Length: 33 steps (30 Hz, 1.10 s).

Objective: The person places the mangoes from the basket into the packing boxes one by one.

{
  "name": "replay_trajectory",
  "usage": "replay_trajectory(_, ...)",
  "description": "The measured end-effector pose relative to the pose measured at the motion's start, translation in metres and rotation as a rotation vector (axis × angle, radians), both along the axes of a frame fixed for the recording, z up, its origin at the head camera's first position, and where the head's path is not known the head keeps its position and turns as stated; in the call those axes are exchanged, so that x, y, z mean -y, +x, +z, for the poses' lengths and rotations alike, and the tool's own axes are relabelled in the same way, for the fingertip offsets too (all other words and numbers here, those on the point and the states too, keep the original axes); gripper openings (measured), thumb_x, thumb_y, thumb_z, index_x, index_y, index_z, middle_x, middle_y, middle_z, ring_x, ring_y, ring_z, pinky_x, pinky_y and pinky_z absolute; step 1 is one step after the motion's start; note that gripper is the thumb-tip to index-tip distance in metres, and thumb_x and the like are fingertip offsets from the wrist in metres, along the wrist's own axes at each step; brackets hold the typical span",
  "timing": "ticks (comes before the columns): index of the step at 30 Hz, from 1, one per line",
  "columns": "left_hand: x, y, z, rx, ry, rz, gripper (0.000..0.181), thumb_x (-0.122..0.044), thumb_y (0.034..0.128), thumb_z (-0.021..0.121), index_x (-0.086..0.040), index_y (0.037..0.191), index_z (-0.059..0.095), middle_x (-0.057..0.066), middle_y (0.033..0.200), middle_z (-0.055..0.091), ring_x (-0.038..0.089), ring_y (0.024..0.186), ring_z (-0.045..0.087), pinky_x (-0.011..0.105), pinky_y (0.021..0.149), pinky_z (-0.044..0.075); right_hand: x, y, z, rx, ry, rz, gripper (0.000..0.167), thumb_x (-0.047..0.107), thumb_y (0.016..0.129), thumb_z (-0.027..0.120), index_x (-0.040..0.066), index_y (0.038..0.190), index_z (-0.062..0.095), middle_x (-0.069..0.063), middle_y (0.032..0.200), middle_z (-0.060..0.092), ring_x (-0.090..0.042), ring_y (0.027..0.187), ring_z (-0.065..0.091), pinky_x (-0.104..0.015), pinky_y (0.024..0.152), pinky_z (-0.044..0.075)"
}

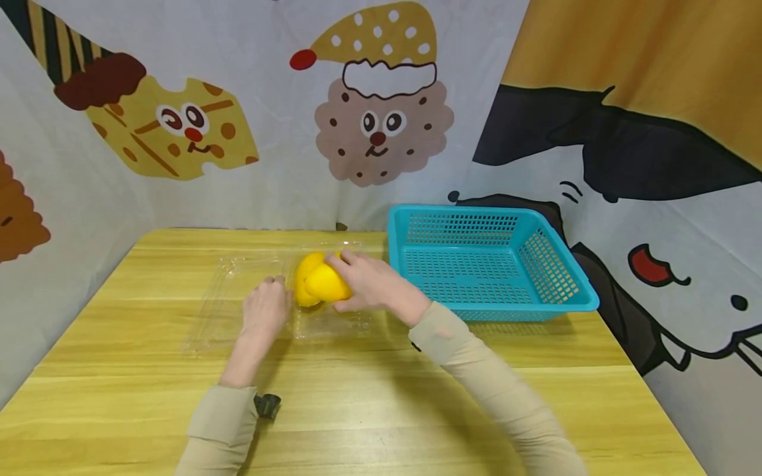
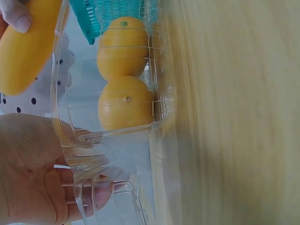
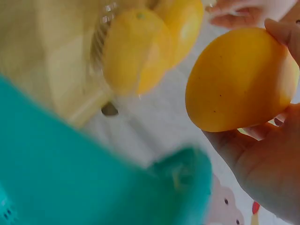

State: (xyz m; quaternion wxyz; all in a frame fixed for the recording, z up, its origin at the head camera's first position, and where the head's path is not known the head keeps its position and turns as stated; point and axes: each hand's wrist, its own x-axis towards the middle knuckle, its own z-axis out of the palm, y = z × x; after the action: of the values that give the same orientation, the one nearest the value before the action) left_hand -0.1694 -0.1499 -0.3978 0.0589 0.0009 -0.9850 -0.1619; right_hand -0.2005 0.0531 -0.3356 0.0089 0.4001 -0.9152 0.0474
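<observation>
My right hand (image 1: 372, 281) grips a yellow mango (image 1: 328, 284) and holds it above a clear plastic clamshell box (image 1: 333, 325). Seen from the right wrist, the fingers and thumb wrap the mango (image 3: 241, 79) from the side. Inside one half of the box, two more mangoes sit side by side, the nearer mango (image 2: 125, 103) touching the farther mango (image 2: 123, 49) in the left wrist view. My left hand (image 1: 266, 309) holds the box between its two halves, fingers (image 2: 101, 192) curled around the plastic edge. The box's other half (image 1: 223, 311) lies spread to the left.
To the right of the box stands a blue-green perforated basket (image 1: 494, 314), its near left corner close to my right forearm. Both rest on a wooden table (image 1: 357, 410). A cartoon-printed cloth (image 1: 268, 205) hangs along the table's back edge.
</observation>
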Motion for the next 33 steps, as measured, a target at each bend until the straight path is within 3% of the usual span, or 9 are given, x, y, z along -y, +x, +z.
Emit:
replay_trajectory(7, 0.001, -0.001, 0.001, 0.023, -0.002, -0.002, 0.031, -0.017, 0.0934, 0.057, 0.012, 0.104, 0.058, 0.027, 0.091, 0.062, 0.038, 0.069, 0.061, 0.044, 0.056, 0.054, 0.013, 0.006, -0.023, 0.01, 0.033, -0.013, 0.078, 0.047, 0.082, 0.07, 0.011, 0.143, 0.037, -0.011, 0.12, 0.056, -0.022, 0.093, 0.06, -0.033, 0.075, 0.057)
replay_trajectory(16, 0.005, 0.0, 0.0, 0.006, 0.028, -0.017, 0.031, -0.017, 0.0918, 0.06, 0.011, 0.104, 0.059, 0.027, 0.089, 0.063, 0.034, 0.064, 0.061, 0.038, 0.049, 0.051, 0.021, 0.013, -0.046, 0.06, 0.075, -0.053, 0.077, 0.053, 0.083, 0.066, 0.017, 0.144, 0.037, -0.01, 0.13, 0.055, -0.024, 0.108, 0.058, -0.035, 0.081, 0.057)
replay_trajectory(28, 0.004, 0.0, 0.002, 0.016, 0.045, -0.006, 0.03, -0.017, 0.0925, 0.06, 0.01, 0.105, 0.059, 0.028, 0.093, 0.063, 0.04, 0.071, 0.063, 0.045, 0.054, 0.052, 0.022, 0.014, -0.059, 0.088, 0.001, -0.041, 0.063, 0.05, 0.086, 0.063, 0.013, 0.135, 0.048, -0.007, 0.122, 0.06, -0.018, 0.103, 0.058, -0.029, 0.08, 0.056)
replay_trajectory(33, 0.006, 0.0, 0.002, 0.026, 0.066, -0.011, 0.037, -0.018, 0.0927, 0.059, 0.011, 0.115, 0.058, 0.032, 0.105, 0.063, 0.043, 0.078, 0.065, 0.047, 0.059, 0.055, 0.018, 0.016, -0.062, 0.058, -0.062, -0.058, 0.053, 0.045, 0.093, 0.056, 0.01, 0.132, 0.051, -0.006, 0.122, 0.06, -0.019, 0.106, 0.058, -0.029, 0.084, 0.055)
